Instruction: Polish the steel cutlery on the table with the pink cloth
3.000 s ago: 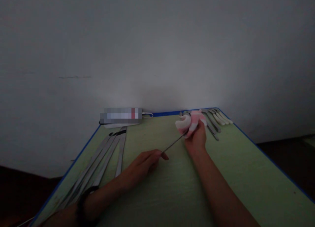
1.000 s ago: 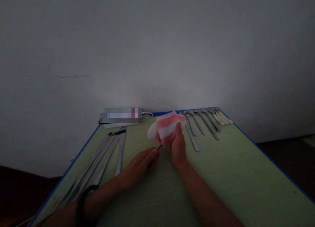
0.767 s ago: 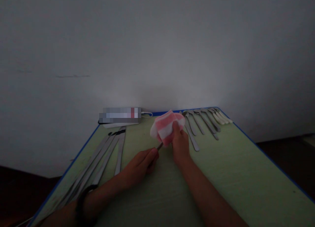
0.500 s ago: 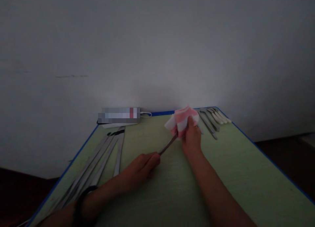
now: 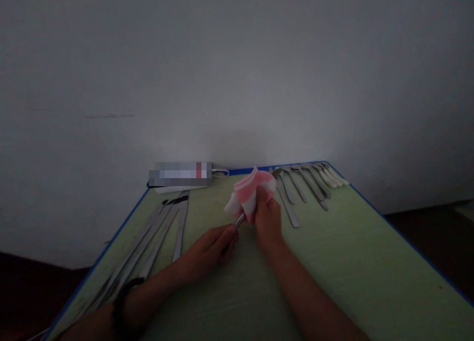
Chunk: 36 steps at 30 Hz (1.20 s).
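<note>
Holding striped cloth (image 5: 247, 192) around metal utensil (image 5: 239, 220)

A broad, greyish-white plastered wall (image 5: 237, 64) rises right behind the pale green, wood-grained tabletop (image 5: 340, 272) with its blue edging, and a thin dark scratch (image 5: 109, 116) runs level across its left part. At the far left corner sits an oblong grey-and-white object with a reddish patch (image 5: 180, 173), too blurred to read. A loop of white cord (image 5: 222, 172) sticks out from its right end, and a flat white strip (image 5: 181, 189) shows beneath. Dark brown floor (image 5: 418, 232) flanks the table, dim on both sides.
</note>
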Each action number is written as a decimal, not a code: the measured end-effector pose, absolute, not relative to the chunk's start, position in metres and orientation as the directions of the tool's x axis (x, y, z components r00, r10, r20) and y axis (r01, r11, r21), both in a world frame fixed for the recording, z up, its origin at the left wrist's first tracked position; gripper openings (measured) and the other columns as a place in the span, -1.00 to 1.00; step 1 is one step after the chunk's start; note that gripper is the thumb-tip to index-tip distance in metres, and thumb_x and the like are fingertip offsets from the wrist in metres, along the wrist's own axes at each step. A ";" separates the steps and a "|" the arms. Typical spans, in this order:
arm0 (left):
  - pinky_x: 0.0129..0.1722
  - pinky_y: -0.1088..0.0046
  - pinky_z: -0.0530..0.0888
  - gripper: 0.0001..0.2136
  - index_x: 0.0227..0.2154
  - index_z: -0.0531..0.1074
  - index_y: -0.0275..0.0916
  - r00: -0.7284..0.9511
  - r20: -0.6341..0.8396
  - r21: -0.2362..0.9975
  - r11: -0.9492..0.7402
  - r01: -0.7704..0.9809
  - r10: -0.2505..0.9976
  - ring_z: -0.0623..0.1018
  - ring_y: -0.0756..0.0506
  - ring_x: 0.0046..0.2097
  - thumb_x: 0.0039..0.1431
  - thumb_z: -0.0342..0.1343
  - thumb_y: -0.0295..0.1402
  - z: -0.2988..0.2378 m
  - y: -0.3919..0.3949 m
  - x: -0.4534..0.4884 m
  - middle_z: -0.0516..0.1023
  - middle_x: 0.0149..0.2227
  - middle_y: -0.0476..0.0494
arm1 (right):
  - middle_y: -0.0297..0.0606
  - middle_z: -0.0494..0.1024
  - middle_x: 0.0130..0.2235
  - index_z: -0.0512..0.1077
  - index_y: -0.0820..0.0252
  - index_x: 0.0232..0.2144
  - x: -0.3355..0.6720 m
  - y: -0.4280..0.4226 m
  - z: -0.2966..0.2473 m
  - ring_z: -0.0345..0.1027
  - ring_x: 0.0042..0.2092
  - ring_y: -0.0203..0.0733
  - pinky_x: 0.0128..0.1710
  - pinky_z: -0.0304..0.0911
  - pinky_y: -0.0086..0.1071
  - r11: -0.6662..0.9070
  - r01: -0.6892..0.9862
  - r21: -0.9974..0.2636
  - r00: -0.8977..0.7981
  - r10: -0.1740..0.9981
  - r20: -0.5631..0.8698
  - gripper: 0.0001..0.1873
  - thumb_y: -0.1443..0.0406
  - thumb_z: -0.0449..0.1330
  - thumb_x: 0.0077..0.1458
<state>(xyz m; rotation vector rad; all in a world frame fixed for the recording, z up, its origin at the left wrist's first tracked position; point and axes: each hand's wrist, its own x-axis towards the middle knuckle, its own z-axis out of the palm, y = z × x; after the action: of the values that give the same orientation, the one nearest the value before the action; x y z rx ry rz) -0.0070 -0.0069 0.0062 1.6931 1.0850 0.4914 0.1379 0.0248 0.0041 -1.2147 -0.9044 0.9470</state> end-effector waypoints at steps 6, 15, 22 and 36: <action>-0.54 0.53 0.19 -0.60 -0.56 0.17 -0.20 0.498 -0.157 0.915 -0.064 0.397 0.853 0.20 0.02 -0.55 0.30 -0.31 -0.10 0.004 -0.005 -0.005 0.19 -0.61 0.10 | -0.48 0.08 -0.68 0.12 0.16 -0.68 0.126 0.018 0.010 -0.06 -0.62 -0.41 -0.66 -0.12 -0.48 0.045 -0.221 -0.974 0.277 0.961 -0.018 -0.49 -0.08 -0.05 0.05; -0.47 0.50 0.22 -0.58 -0.58 0.18 -0.20 0.528 -0.181 0.822 -0.167 0.544 0.830 0.26 0.00 -0.52 0.30 -0.33 -0.11 0.012 -0.010 -0.003 0.23 -0.59 0.08 | -0.37 0.35 -0.63 0.34 0.24 -0.56 0.161 0.044 0.008 0.19 -0.58 -0.33 -0.62 0.07 -0.46 0.113 -0.306 -0.945 0.441 0.897 -0.036 -0.47 -0.10 -0.04 0.03; -0.46 0.51 0.22 -0.55 -0.62 0.19 -0.21 0.570 -0.174 0.811 -0.212 0.546 0.803 0.26 0.01 -0.53 0.31 -0.32 -0.12 0.014 -0.011 -0.003 0.23 -0.61 0.08 | -0.26 0.51 -0.51 0.37 0.25 -0.42 0.182 0.053 0.018 0.38 -0.50 -0.26 -0.59 0.16 -0.45 0.205 -0.550 -0.810 0.484 0.869 -0.108 -0.59 0.00 0.04 0.03; -0.54 0.53 0.19 -0.55 -0.62 0.18 -0.22 0.537 -0.230 0.883 -0.059 0.466 0.812 0.20 0.03 -0.57 0.27 -0.28 -0.04 0.011 0.000 -0.008 0.20 -0.65 0.11 | -0.28 0.43 -0.59 0.41 0.28 -0.50 0.163 0.049 -0.002 0.29 -0.52 -0.26 -0.58 0.11 -0.43 0.108 -0.294 -0.950 0.495 0.867 -0.055 -0.42 -0.13 -0.03 0.01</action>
<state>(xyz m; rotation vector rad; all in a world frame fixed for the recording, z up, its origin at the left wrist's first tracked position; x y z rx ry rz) -0.0076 -0.0004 0.0108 1.6998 1.0831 0.4016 0.1629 0.0494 -0.0020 -1.1606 -0.6161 0.9384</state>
